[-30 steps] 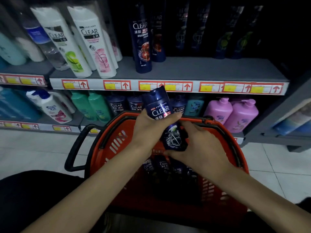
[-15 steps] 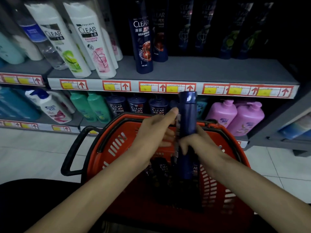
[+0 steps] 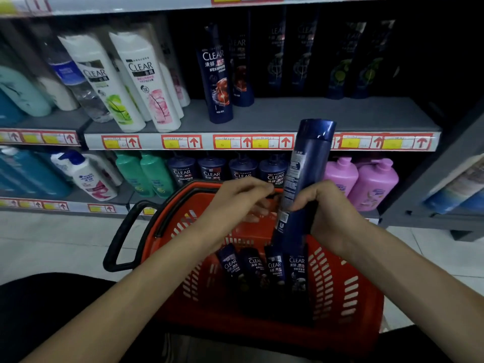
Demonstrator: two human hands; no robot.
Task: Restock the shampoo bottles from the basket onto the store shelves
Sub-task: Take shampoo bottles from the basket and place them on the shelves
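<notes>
A tall dark blue shampoo bottle [image 3: 305, 176] stands nearly upright above the red basket [image 3: 348, 297], its back label toward me. My right hand [image 3: 332, 213] grips its lower half. My left hand [image 3: 235, 203] hovers just left of the bottle with fingers loosely curled, holding nothing. Several more dark blue Clear bottles [image 3: 264, 268] lie in the basket. The grey middle shelf [image 3: 327, 113] has bare room right of two dark Clear bottles [image 3: 218, 79].
White Clear bottles [image 3: 146, 82] crowd the middle shelf's left side. The lower shelf holds green bottles [image 3: 146, 174], dark pump bottles [image 3: 212, 171] and pink jugs [image 3: 372, 182]. The basket's black handle [image 3: 117, 242] sticks out left over pale floor tiles.
My right hand has lifted the blue bottle higher and slightly right. My left hand has let go of it. The view has tilted up toward the shelves.
</notes>
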